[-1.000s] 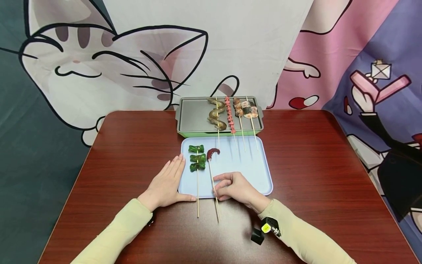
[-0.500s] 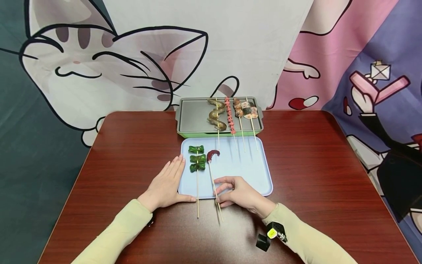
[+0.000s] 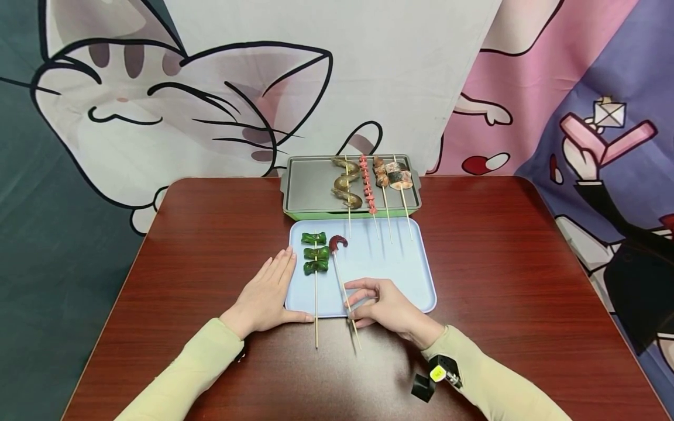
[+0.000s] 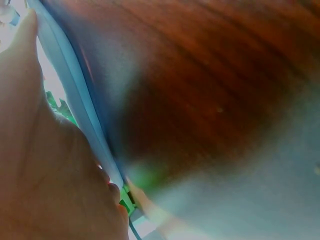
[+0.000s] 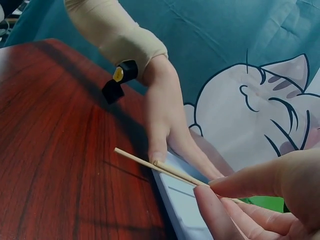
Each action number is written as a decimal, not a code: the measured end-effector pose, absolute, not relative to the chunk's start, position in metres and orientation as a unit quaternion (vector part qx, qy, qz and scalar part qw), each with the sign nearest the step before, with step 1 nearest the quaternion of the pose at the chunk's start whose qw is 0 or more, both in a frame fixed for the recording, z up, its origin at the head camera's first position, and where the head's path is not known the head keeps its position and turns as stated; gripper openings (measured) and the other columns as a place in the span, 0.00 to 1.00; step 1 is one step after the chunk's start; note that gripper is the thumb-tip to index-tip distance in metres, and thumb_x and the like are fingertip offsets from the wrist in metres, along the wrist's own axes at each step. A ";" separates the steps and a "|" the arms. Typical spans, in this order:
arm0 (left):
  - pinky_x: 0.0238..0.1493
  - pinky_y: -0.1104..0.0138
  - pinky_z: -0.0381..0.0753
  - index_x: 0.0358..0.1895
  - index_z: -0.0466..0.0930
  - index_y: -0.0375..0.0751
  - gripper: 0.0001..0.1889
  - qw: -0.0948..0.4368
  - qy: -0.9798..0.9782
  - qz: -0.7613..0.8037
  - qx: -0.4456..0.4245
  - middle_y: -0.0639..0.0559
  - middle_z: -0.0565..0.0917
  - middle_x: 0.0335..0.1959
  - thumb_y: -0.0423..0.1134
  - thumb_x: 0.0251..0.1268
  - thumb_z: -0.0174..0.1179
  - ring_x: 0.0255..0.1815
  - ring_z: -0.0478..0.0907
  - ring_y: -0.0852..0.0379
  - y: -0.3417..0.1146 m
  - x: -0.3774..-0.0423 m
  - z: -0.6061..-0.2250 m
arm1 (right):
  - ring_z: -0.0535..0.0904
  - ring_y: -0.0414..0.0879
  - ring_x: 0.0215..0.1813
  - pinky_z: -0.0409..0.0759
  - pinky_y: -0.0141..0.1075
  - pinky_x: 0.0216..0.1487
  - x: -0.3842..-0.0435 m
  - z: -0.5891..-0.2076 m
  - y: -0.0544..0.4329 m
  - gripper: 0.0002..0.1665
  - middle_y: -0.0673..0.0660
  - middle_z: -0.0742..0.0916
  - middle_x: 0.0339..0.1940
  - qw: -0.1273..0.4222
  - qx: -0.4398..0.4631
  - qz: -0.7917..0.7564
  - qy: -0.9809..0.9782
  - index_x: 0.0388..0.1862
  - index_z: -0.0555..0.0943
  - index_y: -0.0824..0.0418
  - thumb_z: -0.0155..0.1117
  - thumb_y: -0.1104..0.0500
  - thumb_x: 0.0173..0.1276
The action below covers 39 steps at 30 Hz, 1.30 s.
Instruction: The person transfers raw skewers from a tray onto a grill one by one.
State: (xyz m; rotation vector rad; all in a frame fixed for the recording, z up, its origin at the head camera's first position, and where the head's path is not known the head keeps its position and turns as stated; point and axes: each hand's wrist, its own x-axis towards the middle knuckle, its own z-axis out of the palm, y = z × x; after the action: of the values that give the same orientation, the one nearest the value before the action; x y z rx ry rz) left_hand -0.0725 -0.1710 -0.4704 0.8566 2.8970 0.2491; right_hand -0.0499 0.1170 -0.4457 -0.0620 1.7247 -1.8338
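Observation:
A skewer tipped with a dark red curled piece, like an octopus tentacle (image 3: pixel 336 242), lies slanted over the pale blue tray (image 3: pixel 400 269). My right hand (image 3: pixel 387 307) pinches its stick between thumb and fingertips near the tray's front edge; in the right wrist view the stick (image 5: pixel 132 158) juts out past the fingers. Left of it, a skewer of green pepper pieces (image 3: pixel 316 254) rests on the tray, its stick reaching over the front rim. My left hand (image 3: pixel 265 295) lies with straight fingers along the tray's left edge, thumb by the pepper skewer's stick.
Behind the tray stands a green-sided grill with a grey plate (image 3: pixel 310 184). On its right half lie a shrimp skewer (image 3: pixel 344 182), a pink-red skewer (image 3: pixel 367 184), a brown meat skewer (image 3: pixel 380 171) and a skewer with pale, dark-edged chunks (image 3: pixel 398 175). Their sticks overhang the tray.
My right hand has shifted slightly right, swinging the stick's near end right while the red tip edged left. My left hand has stayed put.

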 end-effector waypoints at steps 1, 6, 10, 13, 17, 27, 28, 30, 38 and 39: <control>0.78 0.50 0.46 0.79 0.50 0.25 0.69 0.056 0.954 0.082 0.282 0.32 0.48 0.81 0.83 0.51 0.55 0.81 0.46 0.39 -0.171 -0.073 -0.471 | 0.86 0.50 0.35 0.88 0.43 0.38 -0.050 -0.445 0.117 0.34 0.69 0.85 0.42 0.304 -0.024 -0.693 0.653 0.66 0.73 0.76 0.65 0.77 0.58; 0.78 0.50 0.46 0.79 0.50 0.24 0.69 0.056 0.955 0.084 0.281 0.32 0.48 0.81 0.83 0.51 0.56 0.81 0.45 0.40 -0.171 -0.072 -0.469 | 0.86 0.50 0.35 0.88 0.45 0.38 -0.051 -0.440 0.118 0.35 0.69 0.85 0.43 0.295 -0.037 -0.693 0.657 0.67 0.73 0.76 0.65 0.77 0.58; 0.78 0.50 0.46 0.78 0.50 0.24 0.69 0.055 0.955 0.084 0.280 0.32 0.48 0.81 0.82 0.51 0.58 0.81 0.45 0.40 -0.171 -0.071 -0.468 | 0.87 0.50 0.35 0.88 0.47 0.38 -0.051 -0.436 0.119 0.35 0.70 0.85 0.43 0.286 -0.052 -0.686 0.667 0.68 0.72 0.76 0.65 0.76 0.59; 0.78 0.50 0.46 0.78 0.50 0.24 0.68 0.055 0.954 0.085 0.281 0.32 0.47 0.81 0.81 0.51 0.58 0.81 0.45 0.40 -0.170 -0.070 -0.467 | 0.87 0.52 0.35 0.88 0.49 0.38 -0.051 -0.433 0.119 0.35 0.69 0.85 0.43 0.281 -0.062 -0.681 0.674 0.68 0.73 0.75 0.65 0.76 0.59; 0.78 0.50 0.46 0.79 0.50 0.25 0.68 0.058 0.954 0.087 0.281 0.33 0.47 0.81 0.82 0.52 0.57 0.82 0.44 0.40 -0.170 -0.071 -0.468 | 0.87 0.54 0.35 0.87 0.52 0.38 -0.053 -0.428 0.117 0.35 0.67 0.85 0.42 0.277 -0.074 -0.681 0.674 0.68 0.72 0.75 0.65 0.76 0.59; 0.79 0.51 0.43 0.80 0.48 0.26 0.69 0.058 0.954 0.091 0.279 0.34 0.44 0.82 0.85 0.52 0.51 0.82 0.42 0.42 -0.173 -0.074 -0.477 | 0.87 0.50 0.36 0.88 0.47 0.39 -0.059 -0.405 0.117 0.34 0.69 0.84 0.45 0.269 -0.101 -0.683 0.672 0.69 0.73 0.72 0.62 0.76 0.61; 0.79 0.52 0.43 0.80 0.48 0.26 0.69 0.059 0.954 0.091 0.279 0.35 0.44 0.82 0.85 0.51 0.51 0.82 0.41 0.42 -0.173 -0.074 -0.478 | 0.87 0.50 0.37 0.88 0.46 0.39 -0.060 -0.402 0.117 0.34 0.69 0.84 0.45 0.264 -0.105 -0.680 0.676 0.69 0.74 0.71 0.62 0.76 0.61; 0.79 0.52 0.42 0.80 0.48 0.26 0.69 0.060 0.955 0.090 0.278 0.35 0.44 0.82 0.85 0.51 0.51 0.82 0.41 0.43 -0.174 -0.074 -0.479 | 0.87 0.51 0.37 0.88 0.47 0.40 -0.063 -0.395 0.117 0.33 0.70 0.84 0.45 0.254 -0.110 -0.676 0.683 0.68 0.75 0.69 0.62 0.76 0.61; 0.78 0.50 0.46 0.79 0.50 0.25 0.69 0.051 0.954 0.089 0.282 0.33 0.47 0.81 0.83 0.52 0.54 0.82 0.45 0.40 -0.173 -0.072 -0.474 | 0.88 0.53 0.37 0.88 0.50 0.39 -0.082 -0.368 0.115 0.34 0.64 0.86 0.43 0.192 -0.128 -0.670 0.705 0.68 0.76 0.67 0.64 0.77 0.61; 0.78 0.50 0.47 0.79 0.51 0.24 0.68 0.051 0.954 0.090 0.283 0.33 0.47 0.81 0.83 0.52 0.55 0.81 0.45 0.40 -0.173 -0.072 -0.473 | 0.88 0.53 0.37 0.88 0.50 0.39 -0.085 -0.364 0.115 0.34 0.64 0.86 0.44 0.186 -0.128 -0.669 0.709 0.68 0.76 0.66 0.65 0.76 0.61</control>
State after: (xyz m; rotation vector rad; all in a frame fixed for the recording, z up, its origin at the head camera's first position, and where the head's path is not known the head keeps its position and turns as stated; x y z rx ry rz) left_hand -0.0718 -0.1728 -0.4733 0.8618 2.9023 0.2725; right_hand -0.0849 0.1148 -0.3645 -0.3598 1.9962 -1.8838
